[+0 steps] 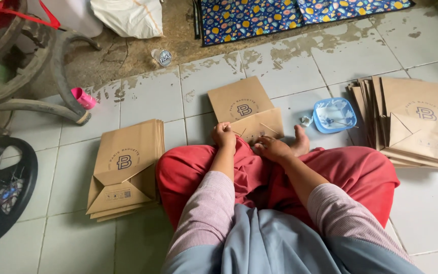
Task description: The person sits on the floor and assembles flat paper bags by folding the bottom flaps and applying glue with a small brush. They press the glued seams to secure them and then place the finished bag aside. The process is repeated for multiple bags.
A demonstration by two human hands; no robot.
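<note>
I sit cross-legged on a tiled floor in red trousers. A brown paper bag (244, 109) lies flat in front of my knees, its bottom flap folded up toward me. My left hand (223, 136) rests with curled fingers on the near left edge of that flap. My right hand (271, 147) presses flat on the near right edge, beside my bare foot (300, 140). A thin stick lies across the flap between the hands.
A stack of folded brown bags (125, 167) lies at my left. A fanned pile of brown bags (416, 119) lies at the right. A small blue tray (334, 114) sits near the foot. A pink cup (83, 97), a wheel (1, 187) and a patterned mat (280, 15) lie around.
</note>
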